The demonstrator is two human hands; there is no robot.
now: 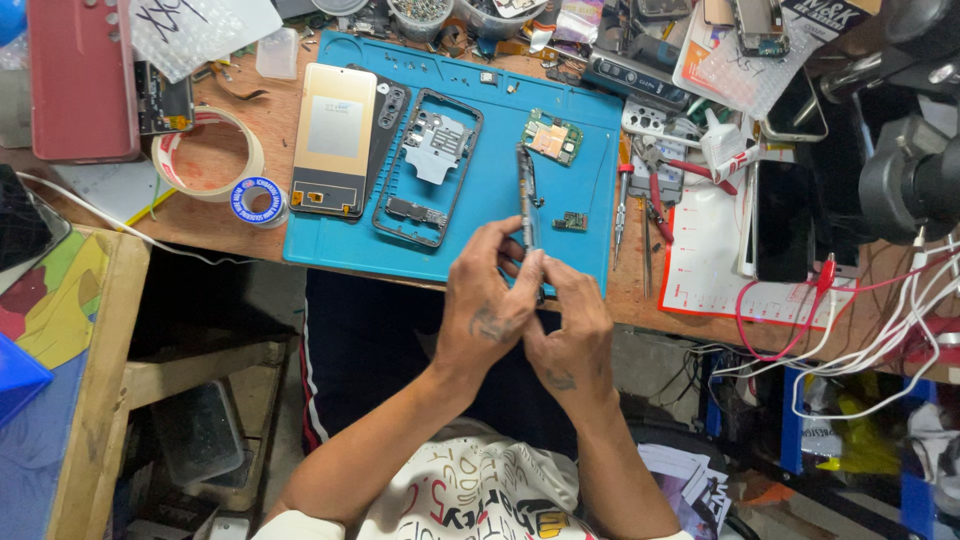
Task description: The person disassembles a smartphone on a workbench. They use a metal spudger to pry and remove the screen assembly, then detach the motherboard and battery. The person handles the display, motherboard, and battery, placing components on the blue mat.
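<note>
Both hands meet just below centre frame, at the near edge of the blue work mat [340, 250]. Left hand [487, 310] and right hand [572, 330] together pinch a thin phone part [526, 195], held edge-on to the camera so it reads as a narrow dark strip rising from the fingertips toward mid-frame. Fingers of both hands are drawn in close around its lower end; the left thumb and forefinger press it from the left, the right fingers close on it from the right (whether a small tool sits under the right fingers I cannot tell).

On the mat, left of centre: a phone mid-frame [428, 165] lying open, a dark back cover [386, 125] touching its left side, and a gold-backed display panel [334, 140] overlapping the mat's left edge. Above the hands, a green circuit board [551, 138]; a smaller board piece [571, 221] lies just right of the held strip.

Off the mat, right of centre: a red-handled tool [672, 180], a screwdriver [620, 215], a dark phone [782, 220] face up. Left: a tape roll [208, 155] and a smaller blue-and-white roll [258, 200].

Judgement on handling: a part this thin looks likely to flex, so grip by the edges, keep pressure even between both hands, and work low over the mat so anything dropped lands there.
</note>
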